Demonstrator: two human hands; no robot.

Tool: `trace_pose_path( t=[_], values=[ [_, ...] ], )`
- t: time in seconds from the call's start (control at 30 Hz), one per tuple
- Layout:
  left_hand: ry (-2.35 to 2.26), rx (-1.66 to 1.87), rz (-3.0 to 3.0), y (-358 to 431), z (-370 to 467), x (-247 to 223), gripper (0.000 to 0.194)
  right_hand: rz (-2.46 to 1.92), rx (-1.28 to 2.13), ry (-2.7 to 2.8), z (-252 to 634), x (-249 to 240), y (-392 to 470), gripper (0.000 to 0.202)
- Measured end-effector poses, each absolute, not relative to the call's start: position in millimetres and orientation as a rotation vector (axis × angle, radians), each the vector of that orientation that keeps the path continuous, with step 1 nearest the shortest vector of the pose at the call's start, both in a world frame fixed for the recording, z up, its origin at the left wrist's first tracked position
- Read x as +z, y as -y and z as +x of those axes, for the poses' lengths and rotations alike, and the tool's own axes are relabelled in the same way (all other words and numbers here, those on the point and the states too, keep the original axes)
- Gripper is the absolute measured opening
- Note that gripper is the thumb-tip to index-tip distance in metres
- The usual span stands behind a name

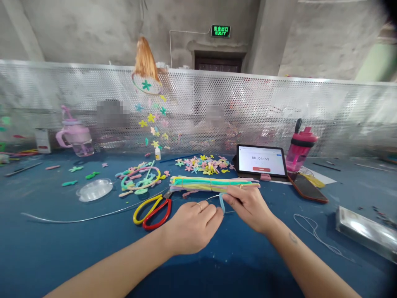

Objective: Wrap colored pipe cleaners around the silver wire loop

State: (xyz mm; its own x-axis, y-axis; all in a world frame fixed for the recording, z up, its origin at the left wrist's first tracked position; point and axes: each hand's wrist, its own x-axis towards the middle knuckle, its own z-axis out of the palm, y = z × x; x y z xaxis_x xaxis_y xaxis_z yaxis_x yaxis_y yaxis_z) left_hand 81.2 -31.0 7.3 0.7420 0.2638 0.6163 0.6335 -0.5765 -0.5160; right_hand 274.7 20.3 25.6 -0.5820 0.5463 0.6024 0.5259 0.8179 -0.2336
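Between my two hands is a light blue pipe cleaner, bent in a short curve. My left hand is closed in a pinch on its lower end. The fingers of my right hand pinch its upper end. Just behind my hands lies a bundle of pastel pipe cleaners, tied round with bands. Scissors with one yellow and one red handle rest left of my left hand. A thin, clear-looking strand runs across the table toward my hands.
A pile of small fuzzy flowers lies behind the bundle, beside a tablet showing a timer. Left are a wrapped ring and a clear spool. Right are a phone, a pink bottle and a shiny box.
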Motion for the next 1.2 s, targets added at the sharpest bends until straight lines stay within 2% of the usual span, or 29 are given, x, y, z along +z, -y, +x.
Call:
trace_pose_path(
  t=[0.3,0.57,0.67,0.73,0.8,0.87,0.93,1.03,1.1,1.2],
  values=[
    [0.653,-0.492,-2.035,22,81,-2,0.019,-0.736,0.053,2.276,273,24,-20,0.042],
    [0.609,-0.609,-2.079,25,81,-9,0.021,-0.734,-0.003,2.259,272,22,-23,0.046],
    [0.674,-0.843,-2.268,22,77,0,0.037,-0.734,-0.014,2.273,272,22,-24,0.046],
    [0.918,-1.112,-2.422,17,73,10,0.045,-0.724,-0.004,2.298,273,22,-24,0.046],
    [1.273,-1.400,-2.571,9,70,19,0.041,-0.704,0.002,2.324,273,22,-23,0.045],
    [1.550,-1.563,-2.850,1,68,23,0.029,-0.673,-0.007,2.338,272,22,-21,0.044],
    [1.616,-1.494,-3.349,-5,67,21,0.024,-0.597,-0.009,2.368,271,23,-18,0.041],
    [1.452,-1.119,-3.963,-11,65,13,0.030,-0.473,-0.009,2.431,270,24,-14,0.035],
    [1.424,-1.132,-3.958,-13,62,11,0.033,-0.459,-0.033,2.443,269,24,-12,0.036],
    [1.522,-1.453,-3.555,-13,58,18,0.032,-0.522,-0.066,2.423,270,24,-13,0.039]
  ],
)
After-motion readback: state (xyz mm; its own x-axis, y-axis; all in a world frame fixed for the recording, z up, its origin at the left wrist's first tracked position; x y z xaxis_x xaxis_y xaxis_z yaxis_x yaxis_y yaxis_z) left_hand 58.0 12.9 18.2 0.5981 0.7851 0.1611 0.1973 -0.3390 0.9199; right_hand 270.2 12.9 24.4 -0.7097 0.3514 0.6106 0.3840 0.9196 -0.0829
